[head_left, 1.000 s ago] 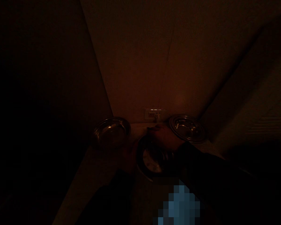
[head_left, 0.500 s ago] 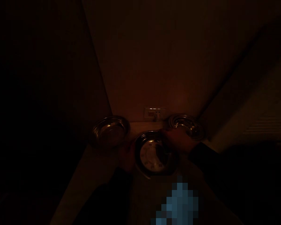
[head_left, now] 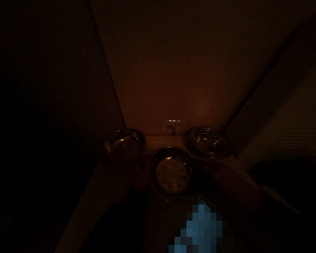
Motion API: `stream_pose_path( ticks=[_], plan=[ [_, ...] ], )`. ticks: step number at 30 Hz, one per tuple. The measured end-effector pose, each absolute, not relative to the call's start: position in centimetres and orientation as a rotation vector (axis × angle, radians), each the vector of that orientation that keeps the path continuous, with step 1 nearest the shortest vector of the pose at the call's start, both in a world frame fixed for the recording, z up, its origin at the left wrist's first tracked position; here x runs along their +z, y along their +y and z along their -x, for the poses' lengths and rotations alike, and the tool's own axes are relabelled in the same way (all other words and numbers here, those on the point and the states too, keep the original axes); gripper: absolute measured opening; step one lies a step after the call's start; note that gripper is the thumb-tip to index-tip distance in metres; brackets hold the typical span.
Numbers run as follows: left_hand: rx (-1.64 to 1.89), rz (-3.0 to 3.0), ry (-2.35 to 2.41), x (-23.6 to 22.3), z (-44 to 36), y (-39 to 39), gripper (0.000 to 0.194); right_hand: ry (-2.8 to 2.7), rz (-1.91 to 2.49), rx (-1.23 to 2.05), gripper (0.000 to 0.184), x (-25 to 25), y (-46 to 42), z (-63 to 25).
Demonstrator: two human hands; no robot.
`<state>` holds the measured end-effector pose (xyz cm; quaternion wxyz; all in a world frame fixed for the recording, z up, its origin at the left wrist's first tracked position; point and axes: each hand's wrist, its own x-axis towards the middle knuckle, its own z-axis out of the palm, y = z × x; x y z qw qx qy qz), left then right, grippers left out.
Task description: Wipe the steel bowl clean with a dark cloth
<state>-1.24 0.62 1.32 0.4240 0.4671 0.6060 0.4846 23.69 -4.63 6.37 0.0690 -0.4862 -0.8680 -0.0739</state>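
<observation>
The scene is very dark. A round metal dish (head_left: 171, 174) with a raised rim and a ring of small marks on its flat bottom is in the middle. My left hand (head_left: 143, 174) is at its left rim and seems to grip it, though the fingers barely show. To the right of the dish, my right hand (head_left: 213, 169) reaches in from the lower right. Its fingertips are lost in shadow by the dish's right rim, so whether they touch it is unclear.
Another metal dish (head_left: 125, 147) stands at the back left. At the back right are what look like stacked metal dishes (head_left: 209, 142). A wall socket (head_left: 170, 126) with a plug sits behind the wooden surface (head_left: 81, 203). A pixelated bluish patch (head_left: 202, 225) covers the lower middle.
My right hand has moved down and right, off the upper right rim of the middle dish, uncovering the back-right dishes. More of the middle dish's bottom shows. My left hand stays put.
</observation>
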Motion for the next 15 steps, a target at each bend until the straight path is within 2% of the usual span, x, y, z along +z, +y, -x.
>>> stream_pose_path(
  ticks=[4, 10, 15],
  plan=[
    [1.203, -1.150, 1.489, 1.0, 1.3, 0.9, 0.033, -2.664, 1.278, -0.344, 0.042, 7.4, -2.1, -23.8],
    [1.205, -1.106, 1.559, 1.0, 1.2, 0.8, 0.030, -2.865, 1.069, -0.166, 0.035, 6.2, 0.0, -23.6],
    [1.235, -1.153, 1.564, 1.3, 0.9, 0.5, 0.029, -2.919, 0.993, 0.129, 0.040, 6.8, -3.4, -23.8]
  ],
)
